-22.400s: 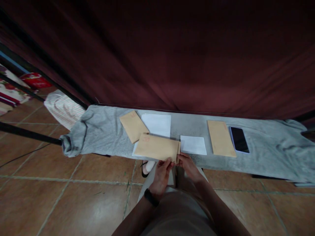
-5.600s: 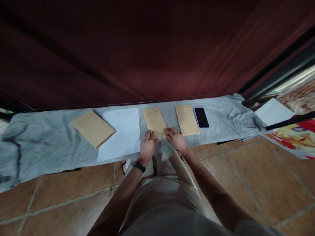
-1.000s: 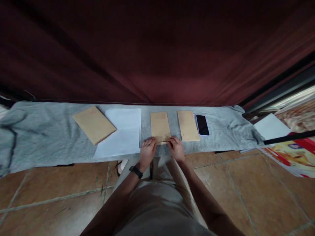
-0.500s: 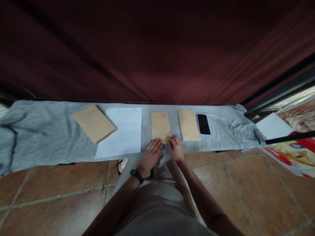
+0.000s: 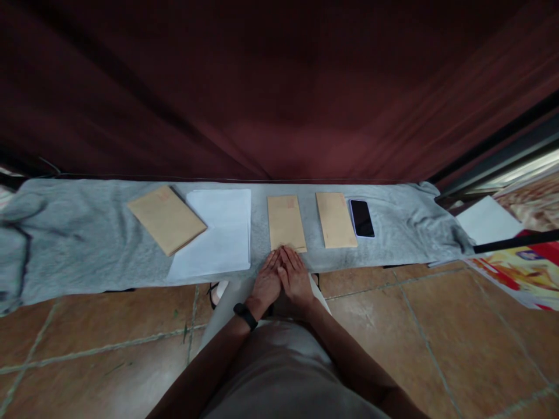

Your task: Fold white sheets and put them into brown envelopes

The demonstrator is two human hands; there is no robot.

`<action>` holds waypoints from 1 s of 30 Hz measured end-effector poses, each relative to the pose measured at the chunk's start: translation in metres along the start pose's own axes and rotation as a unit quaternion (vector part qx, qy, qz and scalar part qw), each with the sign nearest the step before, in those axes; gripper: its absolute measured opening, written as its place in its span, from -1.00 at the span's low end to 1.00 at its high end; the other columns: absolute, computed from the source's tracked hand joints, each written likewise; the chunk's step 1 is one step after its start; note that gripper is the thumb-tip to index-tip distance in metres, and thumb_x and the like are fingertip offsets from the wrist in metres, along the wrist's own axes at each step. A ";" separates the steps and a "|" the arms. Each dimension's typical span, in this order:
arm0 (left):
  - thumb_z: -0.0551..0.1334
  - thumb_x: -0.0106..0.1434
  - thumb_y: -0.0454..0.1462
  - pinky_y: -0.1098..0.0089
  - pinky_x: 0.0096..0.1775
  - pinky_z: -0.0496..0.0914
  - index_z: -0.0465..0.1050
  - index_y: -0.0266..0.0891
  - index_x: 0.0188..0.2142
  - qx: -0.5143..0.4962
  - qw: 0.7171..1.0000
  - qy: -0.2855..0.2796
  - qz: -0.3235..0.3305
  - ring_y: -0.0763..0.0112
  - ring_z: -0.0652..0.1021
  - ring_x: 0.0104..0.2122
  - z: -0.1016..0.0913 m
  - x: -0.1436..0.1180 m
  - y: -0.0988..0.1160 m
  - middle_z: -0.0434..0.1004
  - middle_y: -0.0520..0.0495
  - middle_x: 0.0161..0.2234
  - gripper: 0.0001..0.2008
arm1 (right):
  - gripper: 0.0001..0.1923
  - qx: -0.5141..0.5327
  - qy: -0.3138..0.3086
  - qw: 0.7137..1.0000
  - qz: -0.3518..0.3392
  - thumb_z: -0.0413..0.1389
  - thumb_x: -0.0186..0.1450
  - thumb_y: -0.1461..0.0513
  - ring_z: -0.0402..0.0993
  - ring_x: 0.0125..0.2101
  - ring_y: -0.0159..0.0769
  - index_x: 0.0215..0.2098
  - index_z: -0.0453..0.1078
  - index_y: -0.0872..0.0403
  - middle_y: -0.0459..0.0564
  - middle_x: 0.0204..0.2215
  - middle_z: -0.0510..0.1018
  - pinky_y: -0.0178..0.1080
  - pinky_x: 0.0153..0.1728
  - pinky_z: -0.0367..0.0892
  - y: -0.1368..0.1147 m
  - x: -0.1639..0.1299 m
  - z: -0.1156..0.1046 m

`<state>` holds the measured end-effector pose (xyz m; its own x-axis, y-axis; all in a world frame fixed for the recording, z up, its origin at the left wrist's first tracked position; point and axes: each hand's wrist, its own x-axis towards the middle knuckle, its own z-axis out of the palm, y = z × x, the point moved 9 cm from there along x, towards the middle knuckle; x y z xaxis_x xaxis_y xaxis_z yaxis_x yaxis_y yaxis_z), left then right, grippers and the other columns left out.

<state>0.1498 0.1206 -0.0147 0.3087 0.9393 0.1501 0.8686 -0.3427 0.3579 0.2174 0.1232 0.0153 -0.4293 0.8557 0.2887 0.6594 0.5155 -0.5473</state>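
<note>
A brown paper envelope [image 5: 286,220] lies in front of me on the grey cloth, its near edge under my fingertips. My left hand [image 5: 267,279] rests flat with fingers stretched out over that edge. Beside it, my right hand [image 5: 295,278] also lies flat, its fingertips touching the left hand's at the middle of the edge. Neither hand grips anything. Another brown envelope [image 5: 336,220] lies to the right, with a dark-screened phone [image 5: 362,218] right next to it.
To the left, a stack of brown envelopes [image 5: 167,220] overlaps white paper sheets [image 5: 222,233]. The grey cloth [image 5: 87,233] covers a narrow table. A dark red curtain [image 5: 279,116] hangs behind it. At far right are a white sheet [image 5: 488,221] and a colourful printed box [image 5: 524,270].
My right hand has moved left from the envelope's near right corner to meet my left hand. Its fingers, bent before, now lie flat along the edge.
</note>
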 end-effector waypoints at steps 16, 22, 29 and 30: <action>0.02 0.41 -0.29 0.13 0.40 0.09 0.13 -0.39 0.40 0.062 0.998 0.004 -0.006 0.21 0.16 0.41 -0.022 0.000 0.008 0.16 -0.23 0.40 -0.42 | -0.43 -0.115 -0.014 0.993 0.017 -0.14 0.54 0.12 0.11 0.39 -0.10 0.42 0.12 0.23 0.22 0.36 0.27 0.06 0.37 0.08 0.027 -0.008 -0.008; 0.03 0.46 -0.16 0.10 0.39 0.09 0.19 -0.40 0.37 0.064 0.998 0.008 -0.020 0.17 0.17 0.41 -0.027 -0.004 0.003 0.18 -0.26 0.39 -0.43 | -0.45 -0.145 -0.007 0.989 0.030 -0.14 0.54 0.14 0.13 0.38 -0.09 0.41 0.14 0.23 0.21 0.37 0.25 0.05 0.36 0.06 0.036 -0.012 -0.014; 0.03 0.47 -0.12 0.07 0.39 0.07 0.18 -0.44 0.37 0.067 0.997 0.016 -0.041 0.13 0.16 0.41 -0.031 -0.009 -0.004 0.19 -0.33 0.38 -0.41 | -0.46 -0.173 0.006 0.984 0.044 -0.14 0.54 0.14 0.17 0.36 -0.11 0.40 0.16 0.23 0.17 0.36 0.28 0.02 0.38 0.03 0.046 -0.015 -0.022; 0.02 0.47 -0.12 0.06 0.39 0.07 0.17 -0.45 0.37 0.071 0.996 0.017 -0.044 0.13 0.17 0.41 -0.031 -0.009 -0.004 0.19 -0.34 0.38 -0.40 | -0.46 -0.174 0.006 0.984 0.045 -0.14 0.54 0.15 0.17 0.36 -0.11 0.40 0.16 0.23 0.17 0.36 0.28 0.02 0.38 0.02 0.047 -0.016 -0.022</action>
<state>0.1316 0.1128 0.0110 0.2183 0.9632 0.1568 0.9386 -0.2512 0.2366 0.2687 0.1348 0.0030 -0.3537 0.8979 0.2623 0.8669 0.4199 -0.2687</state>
